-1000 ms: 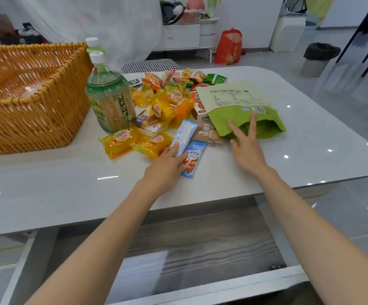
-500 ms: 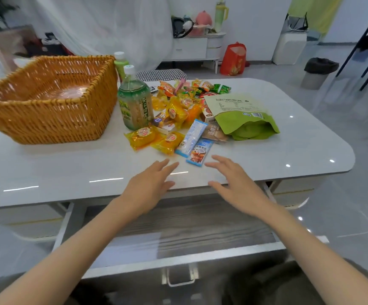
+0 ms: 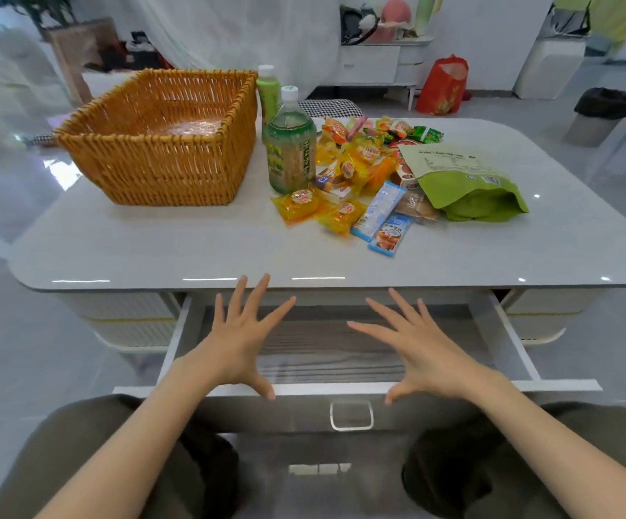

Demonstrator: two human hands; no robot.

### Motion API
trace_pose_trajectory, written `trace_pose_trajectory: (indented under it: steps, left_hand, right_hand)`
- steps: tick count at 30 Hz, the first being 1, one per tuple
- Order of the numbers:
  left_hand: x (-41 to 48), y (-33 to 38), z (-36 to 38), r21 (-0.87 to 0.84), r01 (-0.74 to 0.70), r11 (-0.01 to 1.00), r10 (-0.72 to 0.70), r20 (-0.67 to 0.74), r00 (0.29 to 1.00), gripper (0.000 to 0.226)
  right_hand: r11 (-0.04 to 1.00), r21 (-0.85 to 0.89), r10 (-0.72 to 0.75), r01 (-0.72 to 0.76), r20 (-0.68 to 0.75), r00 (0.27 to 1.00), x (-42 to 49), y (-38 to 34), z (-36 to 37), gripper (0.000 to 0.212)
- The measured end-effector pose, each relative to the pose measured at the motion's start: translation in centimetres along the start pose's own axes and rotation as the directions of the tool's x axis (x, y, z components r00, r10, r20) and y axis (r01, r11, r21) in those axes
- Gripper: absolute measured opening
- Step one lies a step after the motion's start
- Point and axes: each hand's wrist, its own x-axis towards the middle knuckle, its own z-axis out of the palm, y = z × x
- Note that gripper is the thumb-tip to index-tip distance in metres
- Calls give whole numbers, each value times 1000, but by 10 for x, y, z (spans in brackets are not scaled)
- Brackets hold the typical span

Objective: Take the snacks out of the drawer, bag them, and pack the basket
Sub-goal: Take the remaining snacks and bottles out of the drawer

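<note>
Over the white pull-out drawer (image 3: 341,388), both hands hover with nothing in them. The left hand (image 3: 236,342) and the right hand (image 3: 423,350) are spread wide, fingers (image 3: 253,297) straight and released, thumbs down by the drawer's front rim; I cannot tell whether the thumbs touch it. Beneath the fingers the drawer's wood-grain floor shows bare as far as it can be seen, so the emptying step looks done.

Beyond the fingertips, on the glossy white bench (image 3: 135,249), lies the heap of small bright snack packets (image 3: 356,166), with two blue sachets (image 3: 380,215) nearest the fingers. A green stand-up pouch (image 3: 468,185) lies on its side ahead and right of the right hand, its mouth open toward the person. Nothing shows plainly inside it, so bagging seems not yet begun. Far ahead and left of the left hand stands the square woven wicker basket (image 3: 154,159). Something pale and shiny lies at its bottom, too unclear to name. Packing looks mostly or wholly left.

The bench edge sits just past the fingertips and overhangs the drawer's back, so the hands would need to rise before reaching forward. A bare strip of bench between that edge and the snacks gives working room. Two green plastic drink bottles (image 3: 290,151) stand upright between basket and heap, and a hand sweeping across could topple them.
</note>
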Motion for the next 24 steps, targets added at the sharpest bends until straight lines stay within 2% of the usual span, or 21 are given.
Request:
trace_pose_trajectory:
  steps: [4, 6, 10, 14, 18, 20, 24]
  left_hand:
    - [9, 0, -6, -21, 22, 1000, -24, -104, 994, 130]
    - [17, -2, -9, -47, 12, 999, -20, -170, 985, 122]
    - [37, -9, -13, -92, 18, 996, -41, -262, 964, 98]
    - [60, -15, -3, -64, 48, 997, -66, -336, 940, 74]
    - [81, -18, 6, 30, 72, 997, -54, -404, 913, 86]
    - [91, -20, 9, 40, 83, 996, -55, -465, 884, 92]
    - [100, -21, 12, 39, 77, 996, -46, -514, 857, 93]
  right_hand:
    - [987, -150, 47, -55, -56, 997, 15, 1, -8, 116]
    - [980, -172, 91, -105, -88, 992, 26, 5, -12, 114]
    - [977, -123, 156, -173, -133, 979, 53, 18, -18, 97]
    - [984, -33, 165, -174, -180, 970, 76, 31, -18, 78]
    - [977, 41, 212, -209, -287, 934, 88, 34, -11, 68]
    - [976, 27, 213, -218, -361, 908, 92, 34, -4, 69]
    - [979, 39, 198, -200, -411, 890, 96, 38, 4, 71]
